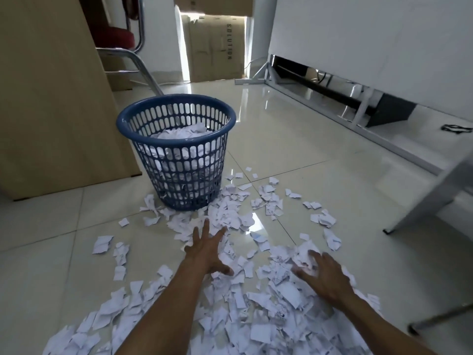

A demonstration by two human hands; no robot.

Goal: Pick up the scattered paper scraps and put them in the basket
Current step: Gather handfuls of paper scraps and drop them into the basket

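- Paper scraps (pixel 256 316) lie thickest right at the bottom of the head view, a white heap spreading across the tiled floor (pixel 320 155) all the way up to the foot of the basket (pixel 122 124).
- Both bare forearms reach out over that heap, towards the basket.
- Left hand (pixel 208 248) is the closer one to the basket: palm down, fingers straight and fanned apart, resting flat on the scraps and gripping nothing.
- Right hand (pixel 323 275) sits further from the basket, off to its right. The fingers bend down into a bunched clump of scraps, but it's blurred, so I cannot tell whether they clamp on it.
- And the basket itself: blue, slotted plastic, upright, already well filled with white paper.
- Left of the basket stands a tan board (pixel 51 98). Beyond the basket are a chrome chair (pixel 138 62) and a cardboard box (pixel 217 47).
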